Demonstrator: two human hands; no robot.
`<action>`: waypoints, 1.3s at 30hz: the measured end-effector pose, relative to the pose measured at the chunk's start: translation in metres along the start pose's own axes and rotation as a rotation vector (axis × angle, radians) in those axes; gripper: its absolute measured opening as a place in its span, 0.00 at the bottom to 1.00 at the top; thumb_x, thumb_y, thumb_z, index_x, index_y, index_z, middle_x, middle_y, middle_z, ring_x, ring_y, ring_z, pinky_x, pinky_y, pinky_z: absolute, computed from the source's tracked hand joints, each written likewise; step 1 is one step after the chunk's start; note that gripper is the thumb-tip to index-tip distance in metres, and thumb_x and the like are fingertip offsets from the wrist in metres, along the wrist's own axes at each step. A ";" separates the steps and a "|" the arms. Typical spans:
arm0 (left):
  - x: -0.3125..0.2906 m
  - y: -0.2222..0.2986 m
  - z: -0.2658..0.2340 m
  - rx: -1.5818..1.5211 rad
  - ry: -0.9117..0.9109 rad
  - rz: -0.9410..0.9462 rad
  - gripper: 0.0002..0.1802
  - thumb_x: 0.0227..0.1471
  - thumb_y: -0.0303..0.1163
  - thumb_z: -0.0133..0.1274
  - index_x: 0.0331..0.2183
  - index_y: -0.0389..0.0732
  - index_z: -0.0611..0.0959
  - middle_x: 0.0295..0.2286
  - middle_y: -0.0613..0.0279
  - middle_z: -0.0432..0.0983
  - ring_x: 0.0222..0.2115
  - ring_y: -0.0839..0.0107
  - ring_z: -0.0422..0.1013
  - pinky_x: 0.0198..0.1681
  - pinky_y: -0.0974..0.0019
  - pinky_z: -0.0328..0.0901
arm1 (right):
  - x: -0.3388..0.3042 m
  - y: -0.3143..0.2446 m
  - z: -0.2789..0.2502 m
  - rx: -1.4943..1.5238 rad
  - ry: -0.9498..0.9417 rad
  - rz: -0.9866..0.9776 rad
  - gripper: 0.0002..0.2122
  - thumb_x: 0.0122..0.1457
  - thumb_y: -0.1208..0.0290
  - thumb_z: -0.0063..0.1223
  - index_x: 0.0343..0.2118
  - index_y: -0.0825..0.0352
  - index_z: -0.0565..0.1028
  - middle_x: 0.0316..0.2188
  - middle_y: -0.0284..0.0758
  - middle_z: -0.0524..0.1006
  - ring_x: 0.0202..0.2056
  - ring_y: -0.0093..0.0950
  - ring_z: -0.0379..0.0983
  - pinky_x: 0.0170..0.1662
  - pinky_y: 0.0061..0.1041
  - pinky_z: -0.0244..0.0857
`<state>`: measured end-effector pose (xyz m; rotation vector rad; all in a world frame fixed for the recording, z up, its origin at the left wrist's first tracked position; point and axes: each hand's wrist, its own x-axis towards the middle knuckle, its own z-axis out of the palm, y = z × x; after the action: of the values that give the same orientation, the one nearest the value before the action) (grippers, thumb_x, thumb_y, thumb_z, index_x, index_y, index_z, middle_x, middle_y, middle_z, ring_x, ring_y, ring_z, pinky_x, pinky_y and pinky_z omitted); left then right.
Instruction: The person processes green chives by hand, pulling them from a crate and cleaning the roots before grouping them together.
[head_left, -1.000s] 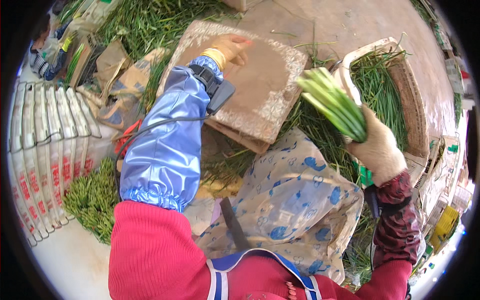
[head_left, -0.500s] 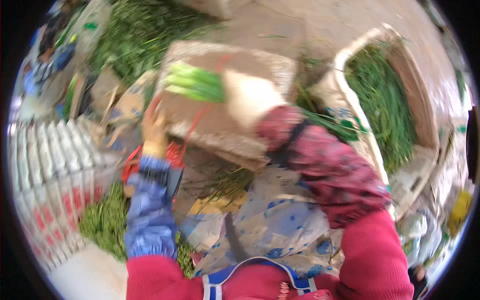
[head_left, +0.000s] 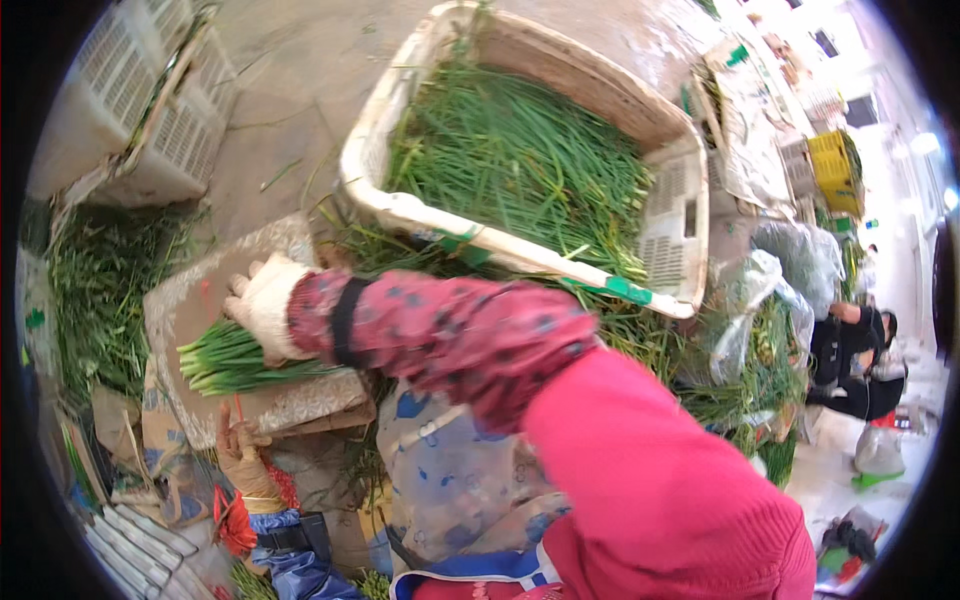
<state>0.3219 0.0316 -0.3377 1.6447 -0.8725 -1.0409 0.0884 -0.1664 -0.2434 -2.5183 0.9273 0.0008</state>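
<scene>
My right hand (head_left: 270,305), in a cream-white glove, grips a bunch of green onions (head_left: 225,362) on a patterned board (head_left: 175,325). The pale cut ends of the bunch point left; the hand and patterned sleeve cover part of the rest. At the board's near edge is my left hand (head_left: 243,462), fingers apart and holding nothing I can make out. A red string (head_left: 238,405) runs down over that edge close to its fingers. Beside the left wrist hangs a bundle of red strings (head_left: 283,482).
A large white crate (head_left: 375,195) full of long green onions stands beyond my right arm. Loose greens (head_left: 110,290) are heaped left of the board, below white crates (head_left: 150,120). Plastic bags of greens (head_left: 745,320) lie to the right, and a person (head_left: 850,365) sits farther off.
The view has swung right, bringing the large crate to the middle. My right hand is still at the bunch on the board; my left hand is still by the board's edge.
</scene>
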 end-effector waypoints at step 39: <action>0.022 0.081 0.257 0.510 -0.585 0.332 0.20 0.61 0.24 0.45 0.55 0.37 0.72 0.52 0.60 0.71 0.35 0.78 0.71 0.31 0.78 0.68 | -0.439 0.289 0.042 0.290 -0.777 1.026 0.35 0.42 0.46 0.64 0.44 0.76 0.72 0.45 0.50 0.74 0.45 0.40 0.74 0.47 0.33 0.68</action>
<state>0.0877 -0.0995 -0.3081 1.5223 -1.8559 -1.1345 -0.4219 -0.0726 -0.3337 -1.3287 1.5504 0.9835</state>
